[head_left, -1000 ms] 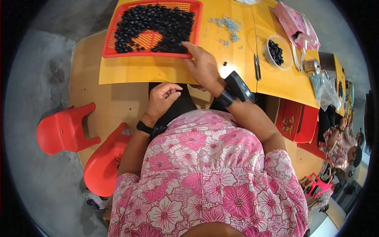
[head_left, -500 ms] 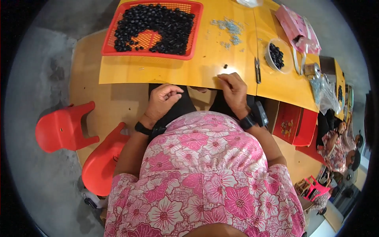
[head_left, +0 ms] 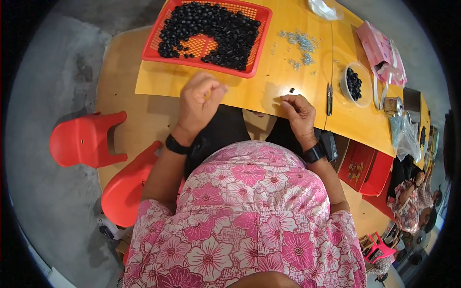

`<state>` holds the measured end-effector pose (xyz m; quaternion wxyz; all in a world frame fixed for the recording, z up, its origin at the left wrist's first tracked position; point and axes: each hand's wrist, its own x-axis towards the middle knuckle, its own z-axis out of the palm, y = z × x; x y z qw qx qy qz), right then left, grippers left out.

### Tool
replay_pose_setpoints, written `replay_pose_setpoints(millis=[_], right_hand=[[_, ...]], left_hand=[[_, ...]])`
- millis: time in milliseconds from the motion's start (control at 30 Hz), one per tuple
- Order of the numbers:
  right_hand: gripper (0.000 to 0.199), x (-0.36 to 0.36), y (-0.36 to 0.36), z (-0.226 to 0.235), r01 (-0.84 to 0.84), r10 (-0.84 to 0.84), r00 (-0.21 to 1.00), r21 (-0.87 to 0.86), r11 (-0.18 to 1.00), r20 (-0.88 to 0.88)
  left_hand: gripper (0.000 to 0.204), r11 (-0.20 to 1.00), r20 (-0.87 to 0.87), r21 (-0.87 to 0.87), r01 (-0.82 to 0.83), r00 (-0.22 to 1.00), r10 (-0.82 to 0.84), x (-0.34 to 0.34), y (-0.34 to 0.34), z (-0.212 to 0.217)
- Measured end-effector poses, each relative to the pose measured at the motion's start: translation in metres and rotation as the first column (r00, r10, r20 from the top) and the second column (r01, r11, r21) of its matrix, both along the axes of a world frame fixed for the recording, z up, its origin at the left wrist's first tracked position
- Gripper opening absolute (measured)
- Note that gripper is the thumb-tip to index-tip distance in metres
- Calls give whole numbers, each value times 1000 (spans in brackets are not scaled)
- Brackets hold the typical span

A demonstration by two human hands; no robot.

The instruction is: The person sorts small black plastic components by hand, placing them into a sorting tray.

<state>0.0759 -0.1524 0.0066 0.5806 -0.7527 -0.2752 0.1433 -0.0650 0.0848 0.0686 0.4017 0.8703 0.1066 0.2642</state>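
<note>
My left hand [head_left: 198, 103] is raised over the table's near edge, just below the red plastic basket [head_left: 254, 68]. Its fingers are curled in, slightly blurred, and hide anything inside. Small black round parts [head_left: 230, 36] heap up in the basket around a bare patch of orange mesh. My right hand [head_left: 301, 118] rests at the table edge, thumb and forefinger pinched; whatever is between them is too small to make out. Just beyond those fingertips a single small black piece [head_left: 292, 90] lies on the yellow table [head_left: 249, 91].
Small silvery metal pieces [head_left: 303, 44] lie scattered right of the basket. Dark snips [head_left: 329, 100] sit beside a clear bowl [head_left: 346, 89] of black parts. Farther right are a pink bag [head_left: 382, 53], a can [head_left: 394, 105] and a plastic bag [head_left: 408, 134]. Red stools [head_left: 81, 140] stand at left.
My left hand has lifted from my lap up toward the basket, its fingers curled. My right hand stays at the table edge, still pinched. The whole view has shifted slightly.
</note>
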Motion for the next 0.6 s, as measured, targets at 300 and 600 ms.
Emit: replay_pose_setpoints(millis=[300, 600], right_hand=[[11, 0, -9, -1, -35, 40, 994, 56, 998, -106], [11, 3, -8, 1, -55, 56, 997, 25, 998, -48]], left_hand=[[15, 893, -246, 444, -77, 948, 204, 36, 130, 6], [17, 932, -502, 362, 16, 846, 180, 46, 179, -9]])
